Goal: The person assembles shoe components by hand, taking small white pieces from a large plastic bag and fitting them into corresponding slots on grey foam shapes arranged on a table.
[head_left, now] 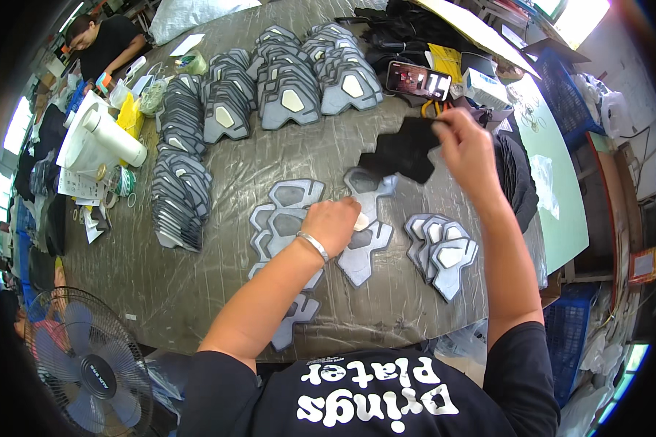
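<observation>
My right hand [465,142] pinches the edge of a black, step-edged flat piece [408,151], raised above the table. My left hand [333,226] is closed, fingers curled down over grey shaped panels; a small white piece [361,221] shows at its fingertips. Beneath and beside it lie loose grey panels with dark rounded centres, one grey panel [364,255] just right of the hand and another grey panel [297,192] beyond it. To the right, a small fanned stack of grey panels with white centres [450,253] rests on the table.
Tall rows of grey panels [290,102] stand at the back, with another row [180,197] at left. A phone [418,80] leans at the back right. A white bottle [115,138] and fan [95,371] are on the left. Another person [109,44] works at the far left.
</observation>
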{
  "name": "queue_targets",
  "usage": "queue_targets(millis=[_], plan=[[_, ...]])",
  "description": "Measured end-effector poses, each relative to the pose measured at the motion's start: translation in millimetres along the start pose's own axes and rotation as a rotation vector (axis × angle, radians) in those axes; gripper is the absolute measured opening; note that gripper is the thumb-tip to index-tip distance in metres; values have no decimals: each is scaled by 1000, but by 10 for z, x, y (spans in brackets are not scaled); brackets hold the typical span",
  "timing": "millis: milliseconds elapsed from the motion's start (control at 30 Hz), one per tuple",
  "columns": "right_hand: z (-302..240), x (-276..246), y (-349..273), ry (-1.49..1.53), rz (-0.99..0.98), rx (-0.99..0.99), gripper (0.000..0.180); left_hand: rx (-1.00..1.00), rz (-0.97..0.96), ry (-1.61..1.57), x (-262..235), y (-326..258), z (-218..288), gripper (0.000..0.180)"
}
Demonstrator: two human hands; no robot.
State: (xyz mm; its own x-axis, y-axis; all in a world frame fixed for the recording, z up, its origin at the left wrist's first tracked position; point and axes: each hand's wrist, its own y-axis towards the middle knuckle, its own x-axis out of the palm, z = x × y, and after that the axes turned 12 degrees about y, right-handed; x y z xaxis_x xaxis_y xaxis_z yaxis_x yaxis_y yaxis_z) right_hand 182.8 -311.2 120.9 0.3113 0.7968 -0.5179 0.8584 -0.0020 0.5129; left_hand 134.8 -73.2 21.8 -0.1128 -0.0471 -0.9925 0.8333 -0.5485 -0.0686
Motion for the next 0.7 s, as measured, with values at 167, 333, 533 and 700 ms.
queue_targets(millis=[167, 333, 533, 700], plan=[[-98, -411, 562, 56, 73, 86, 15, -19, 50, -39, 49, -9, 44, 26], [-238, -301, 290, -44, 20, -115, 14, -77, 96, -229, 130, -38, -61, 26], [-228, -61, -428, 173, -3, 73, 7, -444, 293, -1463, 82, 21, -290, 30], [-349, -59, -787, 63, -98, -244, 15, -579, -70, -1788, -118, -87, -210, 44]])
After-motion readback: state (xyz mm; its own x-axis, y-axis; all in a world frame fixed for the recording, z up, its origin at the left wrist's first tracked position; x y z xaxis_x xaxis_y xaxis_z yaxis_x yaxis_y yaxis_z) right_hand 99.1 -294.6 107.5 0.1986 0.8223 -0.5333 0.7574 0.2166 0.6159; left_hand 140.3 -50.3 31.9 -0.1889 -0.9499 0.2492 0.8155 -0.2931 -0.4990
